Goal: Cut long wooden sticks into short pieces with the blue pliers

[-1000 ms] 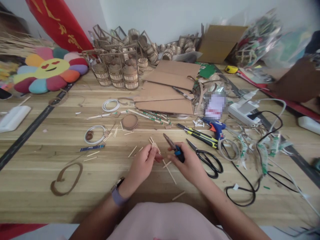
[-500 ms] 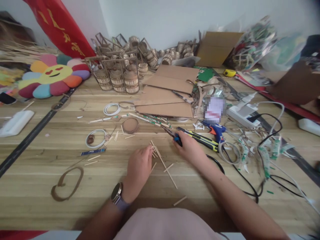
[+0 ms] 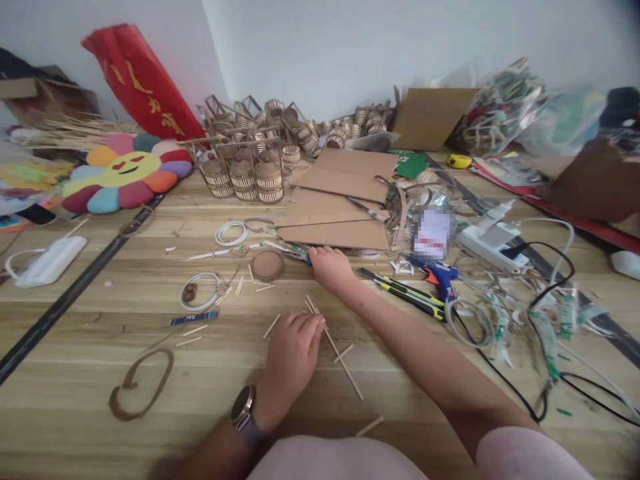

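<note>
Wooden sticks (image 3: 350, 375) on bench (image 3: 75, 413) under L hand (image 3: 295, 350), fingers (image 3: 313, 327) bent over them, grip unclear; R hand (image 3: 327, 267) clamps blue cutters (image 3: 303, 254) by cardboard disc (image 3: 267, 265): prob. trimming step, next needs one stick singled out.

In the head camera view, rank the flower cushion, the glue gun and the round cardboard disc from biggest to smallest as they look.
1. flower cushion, largest though farthest off
2. glue gun
3. cardboard disc, only a little smaller than the glue gun

The wooden tabletop (image 3: 75, 373) carries scattered thin sticks (image 3: 345, 363), cardboard sheets (image 3: 345, 233), a blue glue gun (image 3: 437, 273) and a flower cushion (image 3: 125, 177)
</note>
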